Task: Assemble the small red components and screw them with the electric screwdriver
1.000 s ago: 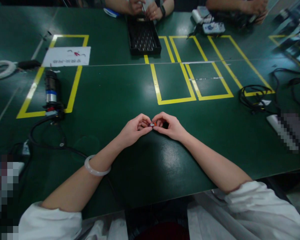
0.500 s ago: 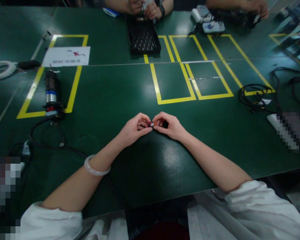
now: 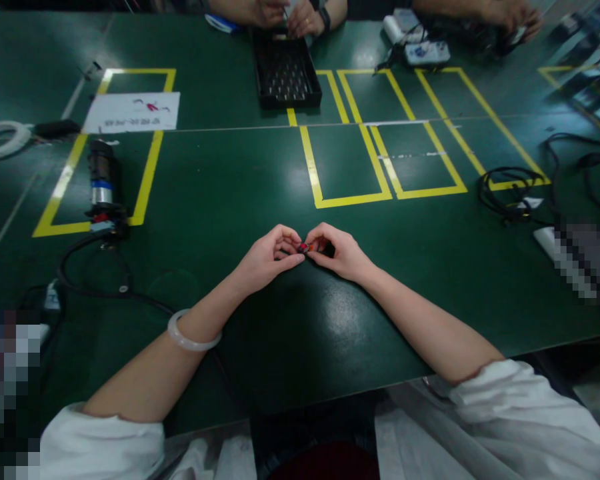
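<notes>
My left hand [image 3: 269,259] and my right hand [image 3: 341,253] meet fingertip to fingertip over the middle of the green table [image 3: 260,193]. Between them they pinch a tiny red and orange part [image 3: 306,247]; it is too small to make out in detail. Both wrists rest on the table top. A pale bangle [image 3: 193,337] circles my left wrist.
A black tray [image 3: 286,73] lies at the far edge, with another person's hands [image 3: 285,13] working above it. Yellow tape rectangles [image 3: 380,160] mark the table. A cylindrical tool with a black cable [image 3: 101,183] lies left, coiled black cables [image 3: 510,190] right, a white sheet [image 3: 133,112] far left.
My hands stay nearly still; the small part has turned slightly between my fingertips and shows less orange. The other people's hands at the far edge have shifted a little.
</notes>
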Motion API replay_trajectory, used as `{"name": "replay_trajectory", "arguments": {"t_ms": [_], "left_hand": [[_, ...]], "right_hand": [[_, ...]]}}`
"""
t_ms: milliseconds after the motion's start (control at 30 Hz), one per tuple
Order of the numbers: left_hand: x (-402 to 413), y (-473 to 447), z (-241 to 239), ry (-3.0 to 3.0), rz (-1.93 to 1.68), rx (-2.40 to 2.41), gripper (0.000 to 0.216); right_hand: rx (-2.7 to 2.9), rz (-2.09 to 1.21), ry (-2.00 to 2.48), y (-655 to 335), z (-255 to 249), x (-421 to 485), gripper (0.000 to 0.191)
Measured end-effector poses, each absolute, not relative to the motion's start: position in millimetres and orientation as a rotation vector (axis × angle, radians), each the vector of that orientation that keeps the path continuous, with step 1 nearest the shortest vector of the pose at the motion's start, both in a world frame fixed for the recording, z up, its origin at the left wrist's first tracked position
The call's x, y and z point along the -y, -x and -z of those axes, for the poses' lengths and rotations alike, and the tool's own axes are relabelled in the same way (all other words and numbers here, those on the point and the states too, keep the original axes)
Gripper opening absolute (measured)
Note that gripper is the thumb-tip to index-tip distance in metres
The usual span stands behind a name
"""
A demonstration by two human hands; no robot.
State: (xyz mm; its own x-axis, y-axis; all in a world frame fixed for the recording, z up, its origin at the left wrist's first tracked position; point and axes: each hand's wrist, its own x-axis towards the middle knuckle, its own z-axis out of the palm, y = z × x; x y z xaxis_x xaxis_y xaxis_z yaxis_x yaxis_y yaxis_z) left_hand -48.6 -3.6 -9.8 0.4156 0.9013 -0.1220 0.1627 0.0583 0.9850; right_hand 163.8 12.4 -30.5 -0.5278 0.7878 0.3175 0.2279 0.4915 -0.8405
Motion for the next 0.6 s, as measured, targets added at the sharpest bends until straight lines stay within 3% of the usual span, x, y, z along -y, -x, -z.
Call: {"name": "replay_trajectory", "arguments": {"t_ms": [600], "left_hand": [[3.8, 49.8, 7.2, -1.449, -0.702, -1.033, 0.029]], "right_hand": [[2.066, -0.962, 0.832, -163.3, 29.4, -11.2, 0.012]]}}
